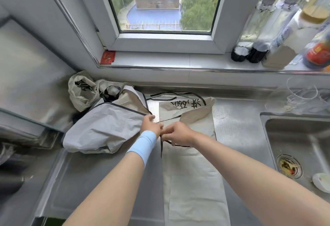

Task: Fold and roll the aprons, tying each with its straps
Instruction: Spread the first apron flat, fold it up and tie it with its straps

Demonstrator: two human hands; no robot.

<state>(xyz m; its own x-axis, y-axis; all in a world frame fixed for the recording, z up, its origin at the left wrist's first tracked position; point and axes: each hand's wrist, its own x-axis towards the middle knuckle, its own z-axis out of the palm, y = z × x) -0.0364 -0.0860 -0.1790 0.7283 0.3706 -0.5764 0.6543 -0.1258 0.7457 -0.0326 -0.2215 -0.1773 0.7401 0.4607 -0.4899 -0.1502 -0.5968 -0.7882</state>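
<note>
A beige apron (192, 172) lies folded into a long narrow strip on the steel counter, its printed top end toward the window. Its thin dark strap (161, 147) crosses the strip at mid-length. My left hand (150, 124), with a blue wristband, rests on the strip's left edge and pinches the strap. My right hand (178, 133) is closed on the same strap just beside it. A second apron (107, 127) lies crumpled to the left. Behind that one, a rolled apron bundle (84, 91) sits against the wall.
A sink (300, 147) with a drain strainer sits at the right, a white dish (321, 181) at its near edge. Bottles (278, 47) line the window sill at the right. Clear plastic containers (303, 97) stand behind the sink. A stove edge (26, 124) lies at the left.
</note>
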